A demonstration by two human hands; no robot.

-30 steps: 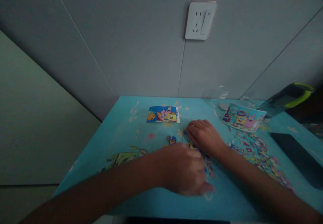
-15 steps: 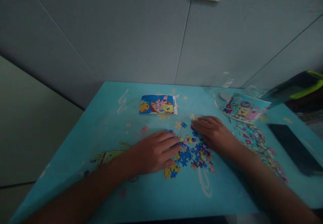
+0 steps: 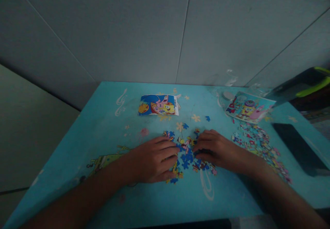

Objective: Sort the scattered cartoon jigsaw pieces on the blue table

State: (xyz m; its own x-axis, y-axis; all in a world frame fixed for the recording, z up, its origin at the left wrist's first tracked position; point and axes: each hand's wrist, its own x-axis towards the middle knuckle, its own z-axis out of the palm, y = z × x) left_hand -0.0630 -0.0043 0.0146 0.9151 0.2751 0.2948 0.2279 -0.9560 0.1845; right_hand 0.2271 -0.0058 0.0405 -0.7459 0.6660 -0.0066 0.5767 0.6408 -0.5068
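A loose heap of jigsaw puzzle pieces (image 3: 187,159), mostly blue with some yellow, pink and dark red, lies on the tabletop between my hands. My left hand (image 3: 157,158) rests palm down at the heap's left side, its fingers stretched out and covering some pieces. On the right, my right hand (image 3: 212,147) bends its fingers down onto the heap's edge, thumb apart from them; no piece shows gripped. One blue puzzle piece (image 3: 207,118) lies alone beyond my right hand, and another blue piece (image 3: 185,126) sits just past the heap.
A cartoon picture card (image 3: 158,105) lies at the back of the turquoise table (image 3: 103,119). To the right are a second picture card (image 3: 250,108), a spread of lighter puzzle pieces (image 3: 263,146), a dark phone-like slab (image 3: 300,148) and a clear bottle with a white cap (image 3: 228,95).
My right hand has drawn nearer to me and its fingers have bent more, leaving a blue piece in sight beyond it. My left hand stays at the heap's left side. The view has shifted slightly.
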